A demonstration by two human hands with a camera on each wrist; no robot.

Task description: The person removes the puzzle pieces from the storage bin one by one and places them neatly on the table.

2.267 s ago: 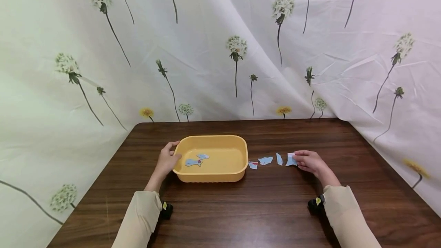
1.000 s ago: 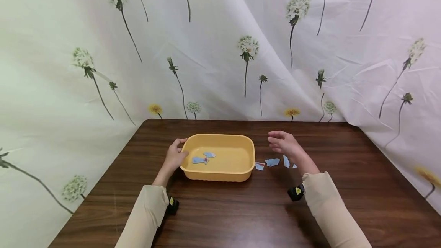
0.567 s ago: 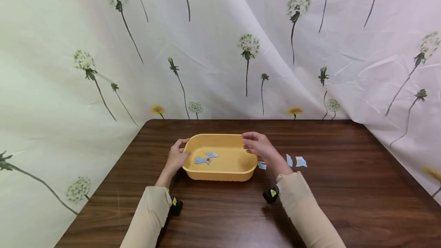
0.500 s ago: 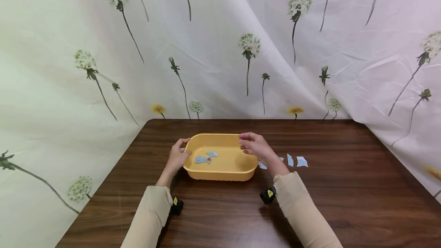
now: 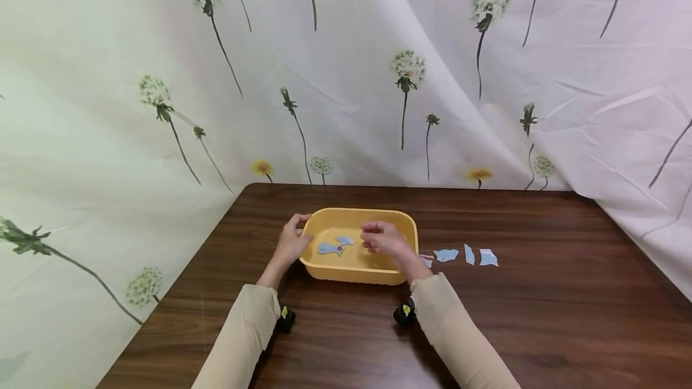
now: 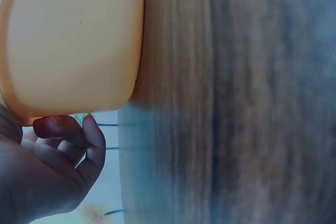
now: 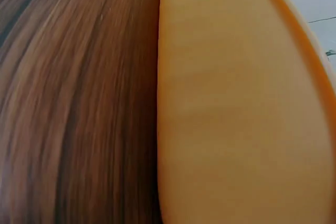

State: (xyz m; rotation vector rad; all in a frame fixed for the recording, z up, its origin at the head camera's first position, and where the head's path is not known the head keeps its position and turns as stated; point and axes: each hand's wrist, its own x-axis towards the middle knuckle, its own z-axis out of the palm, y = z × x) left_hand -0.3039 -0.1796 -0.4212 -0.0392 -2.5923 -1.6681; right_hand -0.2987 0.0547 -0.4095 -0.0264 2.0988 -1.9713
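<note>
A yellow plastic basin (image 5: 354, 274) stands on the table. At its left end my left hand (image 5: 289, 244) grips the rim, thumb on the inner side and fingers outside. The left wrist view shows that hand (image 6: 58, 161) against the basin's end wall. Inside lie two light-blue paper scraps, a longer one (image 5: 328, 249) with a small red mark and a smaller one (image 5: 345, 240). My right hand (image 5: 385, 239) hovers over the basin's right half, fingers loosely bent, nothing visible in them. The right wrist view shows only the basin wall (image 7: 241, 103) and table, not the hand.
Right of the basin, a row of blue paper scraps lies on the dark wooden table (image 5: 346, 341): one with red (image 5: 426, 259), a wide one (image 5: 446, 255), a narrow one (image 5: 469, 254) and a squarish one (image 5: 489, 257). A dandelion-print curtain (image 5: 346, 77) hangs behind.
My right hand has let go of the squarish scrap at the row's right end and moved left over the basin. My left hand has stayed on the rim. The head view has shifted slightly.
</note>
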